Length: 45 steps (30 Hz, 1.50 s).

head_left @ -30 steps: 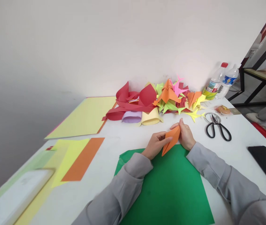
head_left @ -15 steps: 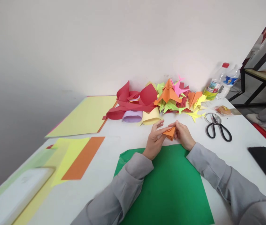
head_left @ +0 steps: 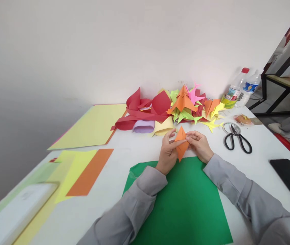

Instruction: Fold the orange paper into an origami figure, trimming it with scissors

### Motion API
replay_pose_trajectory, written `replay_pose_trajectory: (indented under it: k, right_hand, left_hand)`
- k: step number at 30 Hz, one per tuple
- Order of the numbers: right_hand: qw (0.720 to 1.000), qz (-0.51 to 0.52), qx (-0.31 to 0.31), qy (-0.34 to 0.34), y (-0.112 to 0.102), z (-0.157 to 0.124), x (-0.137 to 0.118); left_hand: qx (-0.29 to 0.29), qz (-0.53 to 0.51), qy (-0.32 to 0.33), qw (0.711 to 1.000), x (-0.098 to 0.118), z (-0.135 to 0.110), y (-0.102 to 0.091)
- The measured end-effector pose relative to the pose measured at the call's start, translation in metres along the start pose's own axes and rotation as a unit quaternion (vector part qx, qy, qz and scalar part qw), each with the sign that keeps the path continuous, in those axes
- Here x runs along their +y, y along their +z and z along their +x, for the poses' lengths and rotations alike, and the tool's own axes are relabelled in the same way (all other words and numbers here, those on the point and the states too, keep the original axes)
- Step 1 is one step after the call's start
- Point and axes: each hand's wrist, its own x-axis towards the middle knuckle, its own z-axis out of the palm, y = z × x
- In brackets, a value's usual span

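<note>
Between my two hands is a small folded orange paper (head_left: pixel 182 151), now diamond-shaped with one point up and one down. My left hand (head_left: pixel 167 153) grips its left side, the thumb lying across the front. At its right edge, the fingertips of my right hand (head_left: pixel 199 144) pinch the paper. Both hands are raised just over the far edge of a green paper sheet (head_left: pixel 185 197) on the white table (head_left: pixel 104 217).
Behind my hands lie red paper loops (head_left: pixel 145 115) and a heap of folded paper shapes (head_left: pixel 183 102). Black-handled scissors (head_left: pixel 237 137), a black phone-like slab (head_left: pixel 289 180) and bottles (head_left: pixel 233 90) stand or lie to the right. Coloured sheets (head_left: pixel 91 173) are at left.
The orange paper has gone from a compact triangle to a tall diamond, its upper flap now raised. My hands have shifted slightly around it.
</note>
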Motion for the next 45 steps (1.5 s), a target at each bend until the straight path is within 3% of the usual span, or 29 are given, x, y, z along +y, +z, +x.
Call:
replay_pose_trajectory:
  k: [7, 12, 19, 23, 26, 30, 35, 40, 45]
  right_hand:
    - [0.999, -0.013, 0.02, -0.034, 0.001, -0.001, 0.001]
    - [1.0, 0.005, 0.019, -0.02, 0.002, -0.002, -0.001]
    - [0.987, 0.145, 0.064, 0.026, -0.001, 0.001, -0.006]
    - [0.978, 0.19, 0.065, 0.057, -0.004, 0.002, -0.008]
    - [0.978, 0.195, 0.033, 0.067, -0.003, 0.001, -0.009]
    - [0.987, 0.146, -0.039, 0.061, 0.001, -0.004, -0.006]
    - [0.995, 0.085, -0.045, 0.02, 0.004, -0.006, 0.0]
    - [0.994, 0.106, -0.012, 0.02, 0.004, -0.005, -0.003]
    - [0.996, 0.087, -0.025, 0.013, 0.005, -0.004, -0.002]
  left_hand:
    - [0.128, -0.152, -0.115, 0.973, 0.008, 0.0, -0.001]
    - [0.114, -0.167, -0.182, 0.962, 0.016, 0.001, 0.002]
    - [0.143, -0.209, -0.189, 0.949, 0.018, 0.005, 0.002]
    - [0.109, -0.213, -0.197, 0.951, 0.022, 0.006, 0.005]
    - [0.066, -0.204, -0.202, 0.956, 0.023, 0.006, 0.008]
    - [0.027, -0.182, -0.198, 0.963, 0.022, 0.005, 0.008]
    - [0.027, -0.097, -0.18, 0.979, 0.017, 0.006, 0.005]
    - [0.081, -0.231, -0.227, 0.943, 0.01, 0.008, 0.004]
    - [0.029, -0.293, -0.25, 0.922, 0.011, 0.008, 0.005]
